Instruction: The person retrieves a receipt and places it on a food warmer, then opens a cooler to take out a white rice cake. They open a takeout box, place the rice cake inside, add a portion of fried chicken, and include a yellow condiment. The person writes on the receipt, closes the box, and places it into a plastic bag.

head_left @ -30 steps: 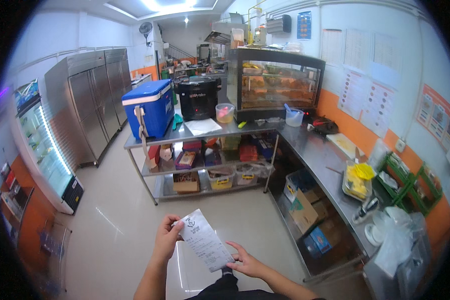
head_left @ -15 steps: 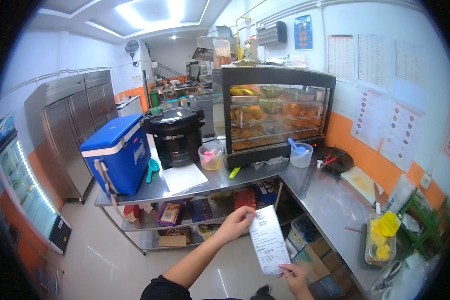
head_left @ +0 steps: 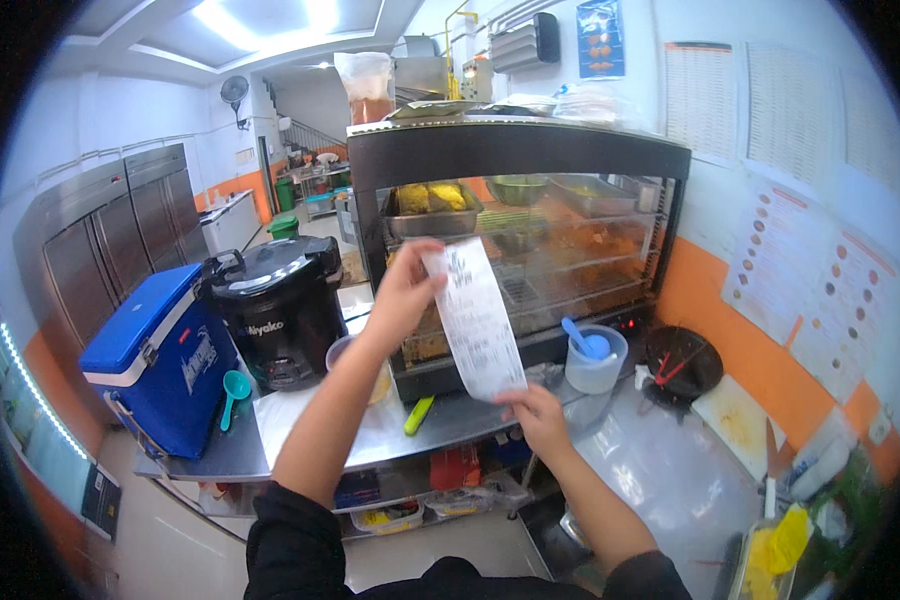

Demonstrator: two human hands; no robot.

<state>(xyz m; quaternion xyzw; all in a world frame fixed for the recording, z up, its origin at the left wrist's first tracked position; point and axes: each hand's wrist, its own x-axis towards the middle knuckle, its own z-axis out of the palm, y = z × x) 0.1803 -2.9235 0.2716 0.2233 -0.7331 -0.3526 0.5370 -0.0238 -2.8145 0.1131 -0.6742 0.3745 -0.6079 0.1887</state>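
Observation:
A long white printed receipt is stretched between my two hands, slightly tilted, in front of the glass food display case. My left hand pinches its upper left corner. At its lower right end, my right hand grips the paper between thumb and fingers. Behind the receipt, the dark-framed display case has trays of food on its shelves, including a metal pan with yellow food. Part of the case is hidden by the paper and my left hand.
On the steel counter stand a blue cooler box, a teal scoop, a black rice cooker and a clear tub with a blue scoop. A black pan, cutting board and knife lie on the right.
Both hands have raised the receipt from below the counter's front edge to before the display case. The counter and case now appear closer.

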